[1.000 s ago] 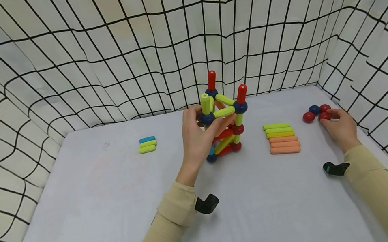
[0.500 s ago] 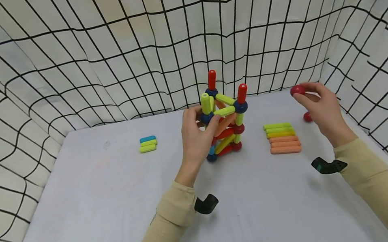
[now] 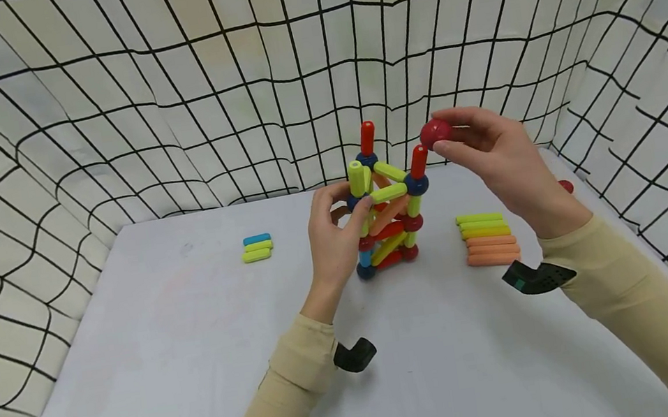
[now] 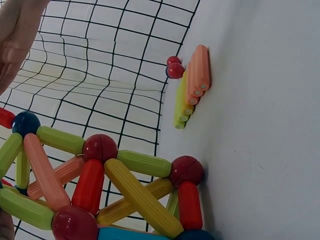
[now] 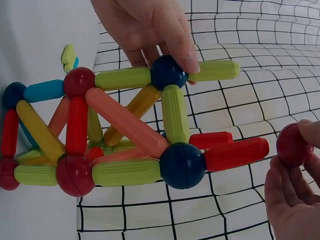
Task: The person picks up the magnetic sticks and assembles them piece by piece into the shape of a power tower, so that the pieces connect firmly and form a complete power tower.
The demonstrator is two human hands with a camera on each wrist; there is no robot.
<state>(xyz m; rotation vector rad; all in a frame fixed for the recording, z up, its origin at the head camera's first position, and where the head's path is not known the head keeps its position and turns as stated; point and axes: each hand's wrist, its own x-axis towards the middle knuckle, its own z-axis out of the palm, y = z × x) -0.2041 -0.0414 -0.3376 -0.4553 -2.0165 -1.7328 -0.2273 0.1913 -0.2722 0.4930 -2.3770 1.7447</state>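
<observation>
A tower of coloured rods and balls (image 3: pixel 392 230) stands on the table, with two red rods and one yellow-green rod pointing up from the blue balls on top. My left hand (image 3: pixel 337 229) holds the tower at its upper left, fingers and thumb about a blue ball (image 5: pixel 169 72). Between thumb and fingers, my right hand (image 3: pixel 502 162) pinches a red ball (image 3: pixel 436 132). In the right wrist view that ball (image 5: pixel 292 145) is just off the free end of a red rod (image 5: pixel 237 154), a small gap between them.
Right of the tower lies a row of yellow-green, yellow and orange rods (image 3: pixel 486 239). Two yellow-green rods and a blue rod (image 3: pixel 257 247) lie to the left. Loose balls (image 4: pixel 175 70) sit at the far right, partly hidden by my right hand in the head view. Black-lined netting (image 3: pixel 316 70) surrounds the table.
My right hand has picked up a red ball from the group at the right and carried it left and up to the tower's top. The left hand has stayed on the tower.
</observation>
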